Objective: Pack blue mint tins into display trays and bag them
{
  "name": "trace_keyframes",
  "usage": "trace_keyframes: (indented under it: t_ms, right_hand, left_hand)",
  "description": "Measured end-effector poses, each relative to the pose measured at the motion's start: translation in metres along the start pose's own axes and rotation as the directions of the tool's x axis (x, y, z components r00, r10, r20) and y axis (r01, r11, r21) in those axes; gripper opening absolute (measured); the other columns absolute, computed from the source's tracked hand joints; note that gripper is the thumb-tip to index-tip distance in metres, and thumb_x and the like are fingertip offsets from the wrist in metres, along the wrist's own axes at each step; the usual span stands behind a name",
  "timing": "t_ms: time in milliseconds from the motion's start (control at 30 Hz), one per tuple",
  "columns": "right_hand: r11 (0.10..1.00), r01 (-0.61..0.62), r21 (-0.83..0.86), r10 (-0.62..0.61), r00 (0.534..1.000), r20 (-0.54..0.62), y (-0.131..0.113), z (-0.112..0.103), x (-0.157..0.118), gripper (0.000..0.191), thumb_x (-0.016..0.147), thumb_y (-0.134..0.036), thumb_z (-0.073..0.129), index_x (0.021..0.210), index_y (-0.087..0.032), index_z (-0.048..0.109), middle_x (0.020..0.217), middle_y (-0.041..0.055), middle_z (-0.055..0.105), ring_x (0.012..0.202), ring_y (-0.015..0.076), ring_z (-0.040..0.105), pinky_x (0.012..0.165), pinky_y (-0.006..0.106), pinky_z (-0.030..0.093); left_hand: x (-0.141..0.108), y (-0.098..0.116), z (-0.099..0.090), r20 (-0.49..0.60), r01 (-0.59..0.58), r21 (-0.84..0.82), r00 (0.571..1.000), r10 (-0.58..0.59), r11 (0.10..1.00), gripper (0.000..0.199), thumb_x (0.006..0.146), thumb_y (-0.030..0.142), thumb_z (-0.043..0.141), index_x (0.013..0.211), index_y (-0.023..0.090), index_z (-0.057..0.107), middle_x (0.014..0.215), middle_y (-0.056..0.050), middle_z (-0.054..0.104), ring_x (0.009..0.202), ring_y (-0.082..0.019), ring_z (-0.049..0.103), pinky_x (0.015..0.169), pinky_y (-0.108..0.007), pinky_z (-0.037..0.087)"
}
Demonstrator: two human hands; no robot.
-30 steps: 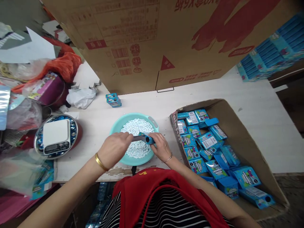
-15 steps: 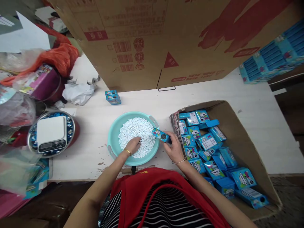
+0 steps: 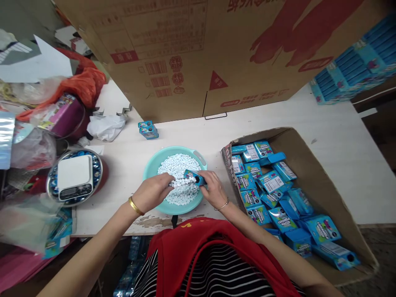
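Observation:
Over a turquoise plastic basin (image 3: 149, 168) of small white candies (image 3: 175, 162), my left hand (image 3: 154, 190) is closed on what looks like a narrow scoop (image 3: 181, 181). White pellets line it, and its own shape is hard to make out. Its tip meets the dark round hole of a small blue box (image 3: 192, 174), tilted toward it. The fingers of my right hand (image 3: 214, 189) are wrapped round that box at the basin's right side.
An open carton (image 3: 309, 165) of similar blue boxes stands to the right. Two small blue boxes (image 3: 148, 130) stand behind the basin. A white scale (image 3: 75, 173) rests on a round container at left. A large cardboard box (image 3: 185, 95) rises at the back.
My left hand has risen out of the candies with a row of them, up to the box. My right hand has brought the blue box left, over the basin.

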State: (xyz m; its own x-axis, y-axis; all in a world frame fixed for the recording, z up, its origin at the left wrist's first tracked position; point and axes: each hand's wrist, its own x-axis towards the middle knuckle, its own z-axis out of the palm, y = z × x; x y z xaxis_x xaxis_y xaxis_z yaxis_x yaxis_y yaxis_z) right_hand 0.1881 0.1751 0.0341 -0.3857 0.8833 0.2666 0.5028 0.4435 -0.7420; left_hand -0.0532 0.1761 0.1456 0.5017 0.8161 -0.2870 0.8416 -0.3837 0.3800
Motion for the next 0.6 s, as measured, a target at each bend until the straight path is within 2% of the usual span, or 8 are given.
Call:
trace_keyframes:
  t_ms: [100,167,267,333,400,467,533,600]
  right_hand:
    - [0.999,0.037,-0.005,-0.037,0.999,0.019,-0.007,0.007,0.004,0.046,0.075,-0.007,0.046,0.119,-0.02,0.05,0.114,0.0108,0.059,0.109,0.027,0.051,0.092,0.046,0.045]
    - [0.998,0.057,-0.003,-0.057,0.998,0.027,-0.011,0.01,0.005,0.047,0.075,-0.006,0.046,0.119,-0.02,0.05,0.114,0.0108,0.059,0.109,0.0266,0.051,0.092,0.046,0.046]
    - [0.997,0.08,0.008,-0.08,0.996,0.026,-0.013,0.013,0.006,0.046,0.075,-0.006,0.046,0.12,-0.019,0.05,0.113,0.0109,0.059,0.108,0.0261,0.051,0.091,0.045,0.046]
    - [0.996,0.085,0.015,-0.085,0.996,0.018,-0.011,0.014,0.005,0.047,0.075,-0.006,0.046,0.12,-0.019,0.049,0.114,0.0109,0.059,0.108,0.0259,0.051,0.092,0.045,0.046]
    - [0.997,0.073,0.018,-0.073,0.997,0.009,-0.008,0.014,0.003,0.048,0.075,-0.006,0.046,0.121,-0.02,0.049,0.115,0.0108,0.059,0.109,0.0259,0.051,0.092,0.046,0.046]
    - [0.999,0.047,0.02,-0.047,0.999,-0.007,-0.003,0.011,0.002,0.048,0.075,-0.006,0.045,0.121,-0.021,0.049,0.116,0.0108,0.059,0.109,0.0261,0.052,0.092,0.047,0.046]
    - [1.0,0.019,0.025,-0.018,1.0,-0.025,0.001,0.006,0.0,0.046,0.075,-0.007,0.046,0.12,-0.02,0.05,0.115,0.0111,0.059,0.108,0.0265,0.052,0.092,0.047,0.046]
    - [0.999,-0.016,0.03,0.018,0.999,-0.041,0.005,-0.001,-0.001,0.045,0.076,-0.009,0.047,0.119,-0.021,0.05,0.114,0.0109,0.06,0.106,0.0265,0.053,0.091,0.046,0.047]
  left_hand:
    - [0.006,0.025,-0.02,0.106,0.039,0.226,0.992,-0.064,0.973,0.019,0.09,0.019,0.043,0.106,0.014,0.053,0.092,-0.009,0.065,0.085,-0.022,0.063,0.068,-0.033,0.049]
    - [0.009,0.043,-0.031,0.135,0.05,0.339,0.986,-0.101,0.939,0.022,0.088,0.011,0.041,0.107,0.013,0.053,0.086,-0.009,0.064,0.078,-0.022,0.062,0.064,-0.032,0.048]
    - [0.01,0.065,-0.046,0.155,0.042,0.424,0.981,-0.118,0.905,0.022,0.086,0.004,0.039,0.098,0.013,0.055,0.08,-0.009,0.062,0.073,-0.023,0.061,0.062,-0.034,0.046]
    - [0.008,0.07,-0.052,0.157,0.03,0.434,0.982,-0.109,0.9,0.02,0.086,0.005,0.04,0.09,0.014,0.057,0.079,-0.009,0.062,0.074,-0.025,0.061,0.063,-0.036,0.046]
    - [0.006,0.06,-0.051,0.127,0.045,0.427,0.986,-0.109,0.903,0.017,0.086,0.007,0.042,0.087,0.015,0.057,0.08,-0.009,0.061,0.076,-0.025,0.06,0.064,-0.035,0.045]
    - [0.005,0.034,-0.039,0.085,0.094,0.391,0.987,-0.137,0.915,0.015,0.088,0.012,0.043,0.093,0.016,0.057,0.084,-0.008,0.061,0.079,-0.024,0.06,0.066,-0.034,0.045]
    - [0.006,-0.004,-0.015,0.065,0.166,0.315,0.979,-0.195,0.934,0.016,0.09,0.019,0.043,0.1,0.017,0.055,0.091,-0.008,0.062,0.085,-0.023,0.06,0.07,-0.033,0.045]
    - [0.011,-0.042,0.019,0.079,0.264,0.235,0.954,-0.289,0.936,0.018,0.09,0.02,0.042,0.102,0.015,0.055,0.095,-0.01,0.061,0.087,-0.023,0.06,0.072,-0.034,0.045]
